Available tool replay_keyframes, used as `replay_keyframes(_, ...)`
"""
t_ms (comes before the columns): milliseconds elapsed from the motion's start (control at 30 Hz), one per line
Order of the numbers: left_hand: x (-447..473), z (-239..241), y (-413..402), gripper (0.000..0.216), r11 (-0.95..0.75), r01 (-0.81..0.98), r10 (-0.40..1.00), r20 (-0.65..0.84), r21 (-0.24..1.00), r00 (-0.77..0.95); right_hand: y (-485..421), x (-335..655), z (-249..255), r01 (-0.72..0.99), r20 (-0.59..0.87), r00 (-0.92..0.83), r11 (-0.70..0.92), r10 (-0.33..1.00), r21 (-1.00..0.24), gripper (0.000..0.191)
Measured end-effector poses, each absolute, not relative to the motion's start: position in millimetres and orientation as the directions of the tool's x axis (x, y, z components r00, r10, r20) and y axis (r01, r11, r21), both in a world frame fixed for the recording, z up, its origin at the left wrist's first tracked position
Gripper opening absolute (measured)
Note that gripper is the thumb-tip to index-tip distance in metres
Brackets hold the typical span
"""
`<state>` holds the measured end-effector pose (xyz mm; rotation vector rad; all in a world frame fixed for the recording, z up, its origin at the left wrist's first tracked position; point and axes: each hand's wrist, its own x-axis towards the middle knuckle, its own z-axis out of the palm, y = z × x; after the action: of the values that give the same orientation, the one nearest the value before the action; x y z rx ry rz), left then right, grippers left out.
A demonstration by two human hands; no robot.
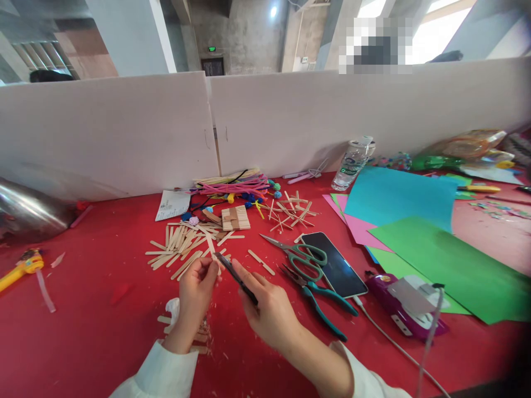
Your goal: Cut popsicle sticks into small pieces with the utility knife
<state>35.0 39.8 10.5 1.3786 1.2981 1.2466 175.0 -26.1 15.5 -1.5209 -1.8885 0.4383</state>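
Note:
Between the thumb and fingers of my left hand is a flat wooden craft stick, tilted up and away from me. My right hand is wrapped round a dark utility knife, whose tip meets the stick beside my left fingertips. A loose pile of craft sticks lies just beyond my left hand. More sticks and small shavings lie under and beside my left wrist, partly hidden by it.
Right of my hands lie green-handled scissors, pliers and a phone with a cable. Coloured paper sheets and a purple device are farther right. A water bottle leans near the white partition. Pipe cleaners lie at the back.

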Motion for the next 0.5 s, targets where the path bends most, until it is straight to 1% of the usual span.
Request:
replay_keyframes(100,36.7,12.7,38.9,0.023,-0.067,0.129,0.997,0.073,0.989,-0.036,-26.4,174.7,15.1,0.732,0.284,-0.101,0.264,0.954,-0.628,0.056)
replay_keyframes(267,36.7,14.1,38.1,0.024,-0.073,0.17,0.996,0.081,0.983,-0.042,-27.0,174.8,16.2,0.712,0.271,-0.111,0.266,0.956,-0.65,0.056)
replay_keyframes(500,37.6,15.6,37.4,0.023,-0.026,0.163,0.998,0.034,0.986,-0.047,-27.1,173.8,15.2,0.703,0.277,-0.105,0.268,0.955,-0.659,0.055)
